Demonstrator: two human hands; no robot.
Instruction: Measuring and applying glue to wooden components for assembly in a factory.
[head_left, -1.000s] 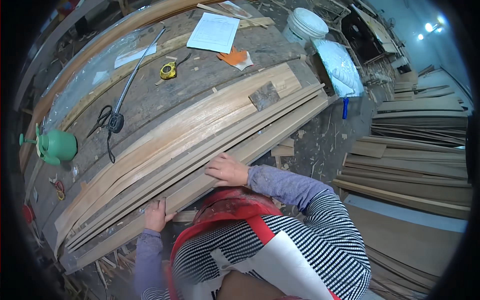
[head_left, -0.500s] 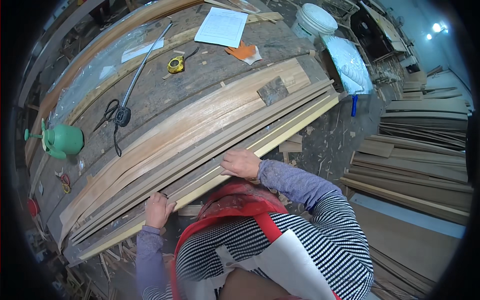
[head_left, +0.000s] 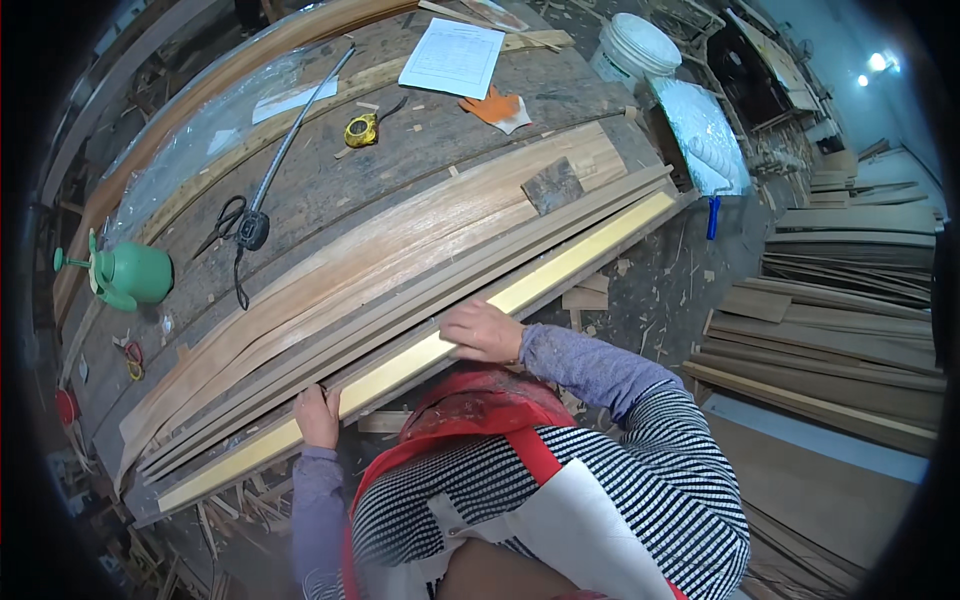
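A long wooden strip [head_left: 390, 374] with a pale yellow upper face lies along the near edge of the workbench [head_left: 330, 222]. My left hand [head_left: 318, 416] grips it left of the middle, fingers hooked over its far edge. Further right, my right hand [head_left: 482, 331] is curled over the same strip, its fingers slightly blurred and partly hidden. Right behind the strip run several narrow brown strips [head_left: 400, 319], side by side. Beyond those are thin light veneer sheets [head_left: 380, 240], with a small dark wooden block [head_left: 552, 186] resting on their right end.
Across the bench are a green spray bottle [head_left: 140, 274], scissors [head_left: 222, 222], a yellow tape measure [head_left: 361, 130], a paper sheet [head_left: 452, 58] and an orange glove [head_left: 494, 108]. A white bucket [head_left: 637, 48] and paint roller [head_left: 712, 160] stand right. Stacked boards [head_left: 830, 350] lie further right.
The yellow-faced strip has turned over in my hands, so its broad yellow side now faces up. Both hands stay at nearly the same places along it.
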